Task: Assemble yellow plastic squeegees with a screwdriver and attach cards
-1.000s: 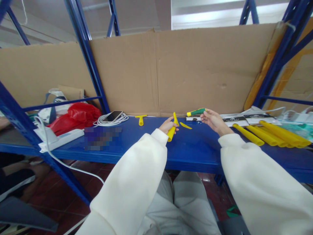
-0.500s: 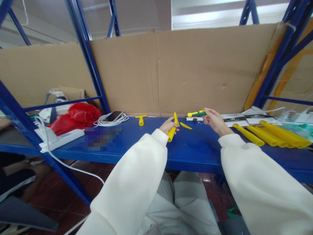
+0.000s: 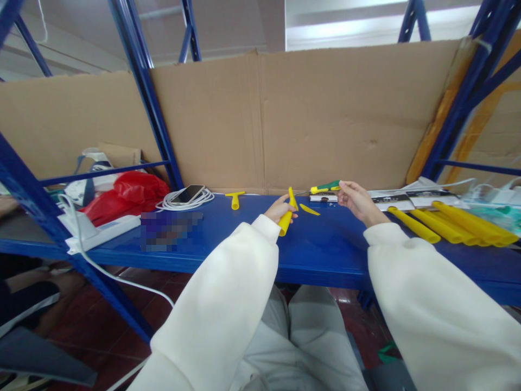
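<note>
My left hand (image 3: 281, 208) is closed around a yellow plastic T-shaped handle (image 3: 285, 221), its open tube end pointing down toward me. In my right hand (image 3: 356, 199) the fingertips pinch the end of a green and yellow screwdriver (image 3: 324, 188). Its thin shaft points left and reaches the head of the yellow handle; the exact contact of the tip is too small to make out. Just right of my left hand lies a loose curved yellow piece (image 3: 310, 209) on the blue shelf (image 3: 325, 239). Another yellow T-shaped handle (image 3: 235, 199) stands farther left.
Several yellow tubes (image 3: 415, 225) lie at the right. Behind the screwdriver are a small white box (image 3: 323, 198) and tiny bits. At left are a phone (image 3: 188, 194) on coiled white cable, a power strip (image 3: 101, 233) and a red bag (image 3: 134, 195). Cardboard (image 3: 325, 119) closes the back.
The screwdriver has turned about its length, showing its green and yellow sides differently, and its rear end sits slightly higher. My right fingers have shifted a little; my left hand holds still.
</note>
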A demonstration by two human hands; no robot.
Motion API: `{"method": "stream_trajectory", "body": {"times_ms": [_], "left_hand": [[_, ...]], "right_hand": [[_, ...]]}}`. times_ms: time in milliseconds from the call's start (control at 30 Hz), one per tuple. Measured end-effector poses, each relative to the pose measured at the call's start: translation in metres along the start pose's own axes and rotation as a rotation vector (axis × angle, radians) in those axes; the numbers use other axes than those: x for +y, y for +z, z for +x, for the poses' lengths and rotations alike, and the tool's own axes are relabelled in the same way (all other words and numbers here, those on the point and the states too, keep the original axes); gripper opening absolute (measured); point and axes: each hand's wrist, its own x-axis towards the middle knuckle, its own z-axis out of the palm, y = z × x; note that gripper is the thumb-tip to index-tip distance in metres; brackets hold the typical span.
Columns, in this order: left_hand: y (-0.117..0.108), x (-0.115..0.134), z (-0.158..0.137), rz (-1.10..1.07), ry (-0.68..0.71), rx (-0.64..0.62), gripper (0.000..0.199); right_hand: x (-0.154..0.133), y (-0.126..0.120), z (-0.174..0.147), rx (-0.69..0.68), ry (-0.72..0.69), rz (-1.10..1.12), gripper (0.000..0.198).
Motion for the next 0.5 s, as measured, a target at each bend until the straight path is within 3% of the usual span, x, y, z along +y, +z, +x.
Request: {"method": "stream_trajectory", "body": {"times_ms": [267, 500], "left_hand": [[-0.0012, -0.0023, 0.0031, 0.003, 0.008, -0.012, 0.082], [-0.0010, -0.0016, 0.0020, -0.009, 0.010, -0.002, 0.083]], "right_hand": [[0.0031, -0.0022, 0.0049, 0.037, 0.012, -0.029, 0.039], [0.0038, -0.0039, 0.0039, -0.020, 0.021, -0.030, 0.035]]}}
